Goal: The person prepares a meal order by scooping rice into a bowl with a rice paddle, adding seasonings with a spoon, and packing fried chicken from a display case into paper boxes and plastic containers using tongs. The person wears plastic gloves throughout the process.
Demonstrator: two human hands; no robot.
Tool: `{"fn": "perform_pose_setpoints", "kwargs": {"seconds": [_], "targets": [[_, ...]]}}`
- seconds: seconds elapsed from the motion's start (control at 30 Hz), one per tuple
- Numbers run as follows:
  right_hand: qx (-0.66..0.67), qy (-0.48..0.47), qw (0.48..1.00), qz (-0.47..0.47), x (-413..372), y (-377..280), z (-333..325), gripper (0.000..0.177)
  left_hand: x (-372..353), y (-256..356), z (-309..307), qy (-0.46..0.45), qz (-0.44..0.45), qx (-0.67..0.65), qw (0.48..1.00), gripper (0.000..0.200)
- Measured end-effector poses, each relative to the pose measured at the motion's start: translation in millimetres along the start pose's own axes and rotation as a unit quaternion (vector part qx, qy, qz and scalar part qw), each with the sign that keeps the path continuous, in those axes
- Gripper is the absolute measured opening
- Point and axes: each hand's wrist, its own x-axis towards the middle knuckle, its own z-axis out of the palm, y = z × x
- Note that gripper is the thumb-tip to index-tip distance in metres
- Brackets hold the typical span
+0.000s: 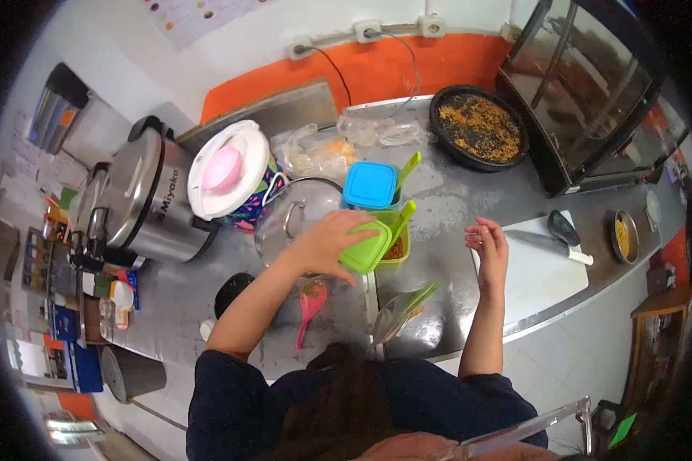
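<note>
Green lid (pixel 366 251) in the wide grip of the left hand (pixel 329 240)

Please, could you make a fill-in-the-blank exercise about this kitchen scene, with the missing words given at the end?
1. The lid gripped by the left hand is coloured ____.
2. The brand name printed on the steel cooker is ____.
3. The handle of the knife is coloured ____.
4. The right hand is holding ____.

Missing words: green; Miyako; white; nothing.
</note>
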Motion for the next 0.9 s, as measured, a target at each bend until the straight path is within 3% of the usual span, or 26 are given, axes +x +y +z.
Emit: {"fn": "perform_pose_setpoints", "kwargs": {"seconds": [0.13,0.2,0.27,0.3,0.37,0.4,0.43,0.47,0.5,0.53,0.6,0.67,0.7,0.77,0.8,0.87,0.9], "targets": [[0.006,0.002,1.0,-0.009,-18,-13,-9,0.022,4,-5,26,0.085,0.018,0.042,0.995,0.08],[0.012,-0.005,1.0,-0.028,-33,-23,-10,0.021,13,3,31,0.091,-0.076,0.02,0.993,0.075],[-0.02,0.042,0.997,-0.063,-50,-31,-12,0.021,23,13,38,0.13,-0.096,0.033,0.986,0.074],[-0.057,0.089,0.987,-0.12,-64,-39,-2,0.016,26,18,41,0.161,-0.112,0.042,0.98,0.074],[-0.068,0.127,0.928,-0.343,-98,-42,12,0.009,24,28,38,0.214,-0.112,0.078,0.967,0.071],[0.006,0.091,0.915,-0.392,-124,-44,26,0.006,19,34,35,0.256,-0.106,0.114,0.954,0.068],[0.021,-0.025,0.916,-0.401,-149,-39,31,0.02,9,43,27,0.26,-0.115,0.114,0.952,0.068],[-0.078,-0.166,0.867,-0.464,-161,-37,39,0.02,-4,55,16,0.315,-0.126,0.09,0.936,0.062],[-0.118,-0.298,0.843,-0.433,-168,-42,60,0.011,-20,63,9,0.368,-0.136,0.066,0.918,0.057],[-0.194,-0.45,0.826,-0.28,-166,-47,81,0.015,-44,68,8,0.405,-0.168,0.091,0.894,0.052],[-0.215,-0.554,0.804,0.004,-166,-20,136,0.02,-102,80,9,0.482,-0.245,0.13,0.831,0.044],[-0.362,-0.55,0.737,-0.152,-176,52,167,0.032,-164,81,24,0.539,-0.349,0.152,0.751,0.041],[-0.361,-0.554,0.734,-0.153,-183,84,180,0.032,-195,76,36,0.551,-0.408,0.156,0.711,0.04],[-0.495,-0.477,0.713,-0.137,-199,134,200,0.031,-255,67,64,0.492,-0.535,0.158,0.669,0.043],[-0.498,-0.476,0.711,-0.139,-202,147,207,0.031,-281,60,81,0.495,-0.534,0.156,0.668,0.043],[-0.607,-0.359,0.706,-0.065,-207,163,218,0.036,-324,47,115,0.368,-0.631,0.136,0.67,0.051],[-0.61,-0.357,0.705,-0.068,-208,166,220,0.036,-337,42,129,0.372,-0.629,0.133,0.67,0.051]]}}
